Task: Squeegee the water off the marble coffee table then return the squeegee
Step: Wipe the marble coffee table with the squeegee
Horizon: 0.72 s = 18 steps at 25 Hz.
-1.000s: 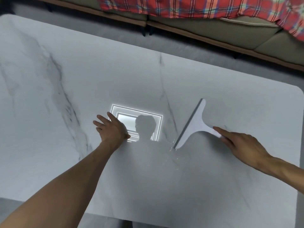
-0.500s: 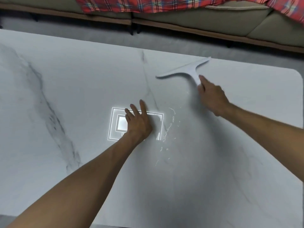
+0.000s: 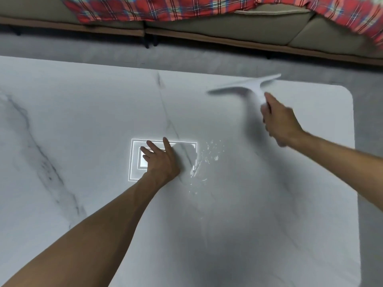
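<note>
— White marble with grey veins: how much of the counter [image 3: 62,125] is free?

— Most of it. Bare stone lies wide to the left of the left hand [image 3: 160,162] and below both forearms. The rounded far-right corner sits just right of the right hand [image 3: 278,121].

— And the hands?

— The left lies flat, fingers spread, on a bright reflected rectangle [image 3: 134,160]. The right is clenched around the handle of the white squeegee [image 3: 246,84], whose blurred blade lies near the far edge, above that hand.

— Water?

— Scattered water droplets [image 3: 209,156], just right of the left hand.

— Beyond the edge?

— Grey floor [image 3: 83,50], then a sofa [image 3: 228,27] under a red plaid blanket [image 3: 165,7].
</note>
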### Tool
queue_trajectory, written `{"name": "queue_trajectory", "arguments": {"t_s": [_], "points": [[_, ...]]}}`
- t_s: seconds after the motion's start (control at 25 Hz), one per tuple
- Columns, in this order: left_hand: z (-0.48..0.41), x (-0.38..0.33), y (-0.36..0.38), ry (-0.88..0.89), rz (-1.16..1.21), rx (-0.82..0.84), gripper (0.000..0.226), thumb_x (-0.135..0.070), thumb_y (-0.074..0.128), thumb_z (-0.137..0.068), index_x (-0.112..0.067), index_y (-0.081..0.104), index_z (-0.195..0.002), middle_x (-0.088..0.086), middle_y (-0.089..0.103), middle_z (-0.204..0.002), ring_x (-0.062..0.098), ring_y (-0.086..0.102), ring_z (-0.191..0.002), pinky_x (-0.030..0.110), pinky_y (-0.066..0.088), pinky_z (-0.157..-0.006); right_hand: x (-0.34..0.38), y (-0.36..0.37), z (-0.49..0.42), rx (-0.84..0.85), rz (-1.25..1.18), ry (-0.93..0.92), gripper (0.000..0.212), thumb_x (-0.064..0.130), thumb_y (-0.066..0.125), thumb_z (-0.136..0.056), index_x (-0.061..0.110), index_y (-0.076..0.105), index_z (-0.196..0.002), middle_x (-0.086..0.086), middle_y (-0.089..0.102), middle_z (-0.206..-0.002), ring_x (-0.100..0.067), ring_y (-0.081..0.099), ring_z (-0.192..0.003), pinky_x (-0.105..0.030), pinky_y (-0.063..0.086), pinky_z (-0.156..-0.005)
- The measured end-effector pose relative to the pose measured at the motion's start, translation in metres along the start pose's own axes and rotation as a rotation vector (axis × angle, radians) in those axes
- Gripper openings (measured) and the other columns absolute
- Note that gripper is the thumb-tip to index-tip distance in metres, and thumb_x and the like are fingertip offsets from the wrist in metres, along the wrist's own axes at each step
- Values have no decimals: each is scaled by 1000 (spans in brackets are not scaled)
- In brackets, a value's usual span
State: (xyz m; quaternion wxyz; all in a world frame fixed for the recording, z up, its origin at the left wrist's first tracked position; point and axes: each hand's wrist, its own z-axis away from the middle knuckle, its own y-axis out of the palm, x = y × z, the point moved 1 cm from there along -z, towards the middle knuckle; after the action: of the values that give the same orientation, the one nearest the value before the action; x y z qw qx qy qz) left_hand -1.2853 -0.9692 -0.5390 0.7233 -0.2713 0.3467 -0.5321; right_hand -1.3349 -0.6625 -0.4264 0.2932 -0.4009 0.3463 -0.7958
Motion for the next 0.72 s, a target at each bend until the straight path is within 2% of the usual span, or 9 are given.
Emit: {"name": "queue_trajectory", "arguments": {"t_s": [0.08,0.16,0.24,0.32,0.4,0.48,0.56,0.64,0.72], "points": [[-1,2,3,23,-67,10,84,-32,46,-90,-2,-1,-152,52,9,-143,70,13,-130,63,26,-108,17,1,-30,-23,-70,76,24,27,28,-96,19,46,-110,-15,56,-83,-29,53,-61,-37,45,-50],[-1,0,4,8,-88,8,82,-31,43,-91,0,-3,-151,54,8,-141,73,13,-128,63,26,-108,16,9,-25,8,-42,92,28,25,27,-97,17,45,-117,-17,61,-79,-29,57,-53,-33,49,-50],[-2,1,4,25,-93,16,81,-29,43,-91,0,-4,-151,54,8,-141,72,11,-129,63,24,-109,3,20,12,63,44,83,34,29,29,-99,24,39,-132,-19,65,-77,-29,63,-51,-36,57,-54],[-1,1,4,61,-103,6,82,-28,47,-89,-6,1,-153,49,9,-145,67,11,-134,65,22,-109,-18,29,63,151,86,112,46,35,30,-101,35,25,-147,-17,65,-73,-28,64,-53,-39,59,-59],[-1,0,2,36,-32,-6,84,-27,56,-85,-16,7,-153,37,7,-153,59,12,-139,65,21,-111,-30,30,114,282,75,168,52,39,30,-102,41,15,-151,-13,64,-72,-26,64,-55,-38,58,-59],[0,0,4,22,-27,-12,88,-27,59,-84,-19,5,-153,34,5,-154,57,11,-140,65,20,-111,-30,24,143,350,60,177,50,44,30,-100,47,16,-148,-10,65,-74,-25,62,-55,-40,56,-54],[-1,2,9,37,-50,-29,87,-28,54,-86,-12,2,-153,42,6,-150,62,11,-137,65,21,-110,-13,18,129,317,51,106,45,45,30,-100,47,21,-144,-13,65,-81,-31,63,-60,-44,56,-52],[-1,5,10,46,-85,-33,86,-30,48,-88,-1,-3,-151,53,8,-142,70,9,-131,65,23,-109,16,19,81,195,65,1,40,38,29,-101,37,27,-142,-19,64,-88,-33,61,-67,-48,57,-58],[-2,7,10,40,-112,-25,88,-31,48,-88,0,-4,-151,54,7,-141,72,8,-130,64,23,-109,53,26,21,90,119,-67,43,27,28,-102,25,30,-145,-17,57,-94,-31,57,-75,-42,53,-64]]}}
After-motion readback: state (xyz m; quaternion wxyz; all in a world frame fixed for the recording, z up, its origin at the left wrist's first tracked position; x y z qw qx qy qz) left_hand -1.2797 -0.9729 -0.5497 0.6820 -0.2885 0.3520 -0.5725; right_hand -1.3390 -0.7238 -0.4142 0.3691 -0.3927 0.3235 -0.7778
